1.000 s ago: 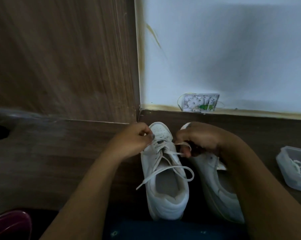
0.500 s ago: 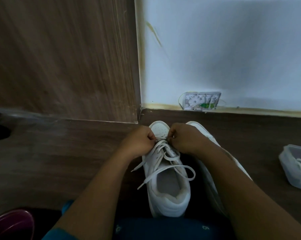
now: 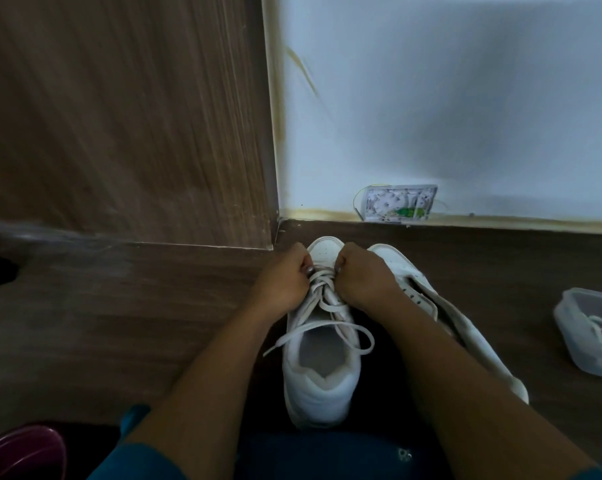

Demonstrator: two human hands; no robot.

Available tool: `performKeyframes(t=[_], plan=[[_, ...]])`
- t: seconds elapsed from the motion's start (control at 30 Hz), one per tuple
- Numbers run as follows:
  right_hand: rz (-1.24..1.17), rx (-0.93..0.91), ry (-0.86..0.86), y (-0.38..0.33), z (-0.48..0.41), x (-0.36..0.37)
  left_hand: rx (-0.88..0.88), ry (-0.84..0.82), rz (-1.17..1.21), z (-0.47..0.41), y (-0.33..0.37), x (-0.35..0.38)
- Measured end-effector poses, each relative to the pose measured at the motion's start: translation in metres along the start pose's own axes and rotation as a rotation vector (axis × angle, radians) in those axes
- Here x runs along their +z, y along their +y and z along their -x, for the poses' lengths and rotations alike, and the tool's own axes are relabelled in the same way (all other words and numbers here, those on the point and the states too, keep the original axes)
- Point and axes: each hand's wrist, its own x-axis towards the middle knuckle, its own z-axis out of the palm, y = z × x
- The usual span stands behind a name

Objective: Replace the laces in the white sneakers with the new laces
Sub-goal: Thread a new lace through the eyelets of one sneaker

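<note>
Where the laced sneaker (image 3: pixel 320 386) stood: on the dark wood floor (image 3: pixel 119 306) at 6 o'clock in the view, toe toward 12 o'clock, heel nearest the person.
Lace (image 3: pixel 327 327): white and flat, threaded loosely across the eyelets; one free end trailed toward 8 o'clock, and a slack loop drooped over the shoe's opening toward 4 o'clock.
Left hand (image 3: pixel 285 275): fingers curled, pinching the lace at the toe end of the eyelets, on the shoe's 9 o'clock side.
Right hand (image 3: pixel 365 275): fingers curled, pinching the same lace from the 3 o'clock side, just beside the left hand.
Second sneaker (image 3: pixel 465 327): white, just beside the first at its 3 o'clock, leaning over, partly hidden by the right forearm.
Plastic container (image 3: pixel 576 327): clear and open, at the view's 3 o'clock edge, well apart from the shoes, with a coiled white lace (image 3: pixel 601 327) inside.
Wall box (image 3: pixel 398 203): small, white, at the foot of the pale wall (image 3: pixel 465 98), at 12 o'clock from the shoes.
Wood-grain panel (image 3: pixel 119 116): upright, at 10 o'clock.
Maroon object (image 3: pixel 22 452): rounded, cut off at the 7 o'clock corner.
</note>
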Motion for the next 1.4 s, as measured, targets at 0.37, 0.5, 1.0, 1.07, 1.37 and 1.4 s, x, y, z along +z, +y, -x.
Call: performKeyframes(t=[0.37,0.5,1.0,1.07,1.37,1.4], plan=[[-0.299,-0.101,-0.386,0.012,0.016,-0.046,-0.014,-0.245,0.298,0.004,-0.003,-0.025],[-0.22,-0.122,-0.176,0.013,0.011,-0.041,0.076,-0.269,0.129,0.003,-0.009,-0.021],[0.093,-0.211,-0.128,0.008,0.006,-0.017,0.189,-0.185,-0.002,-0.01,-0.017,-0.005],[0.078,-0.189,-0.112,0.008,0.006,-0.017,0.181,-0.202,0.03,-0.009,-0.017,-0.006],[-0.072,-0.2,-0.174,0.014,0.01,-0.029,0.106,-0.352,0.232,0.002,-0.012,-0.025],[-0.083,-0.204,-0.181,0.014,0.011,-0.029,0.088,-0.374,0.273,0.003,-0.011,-0.026]])
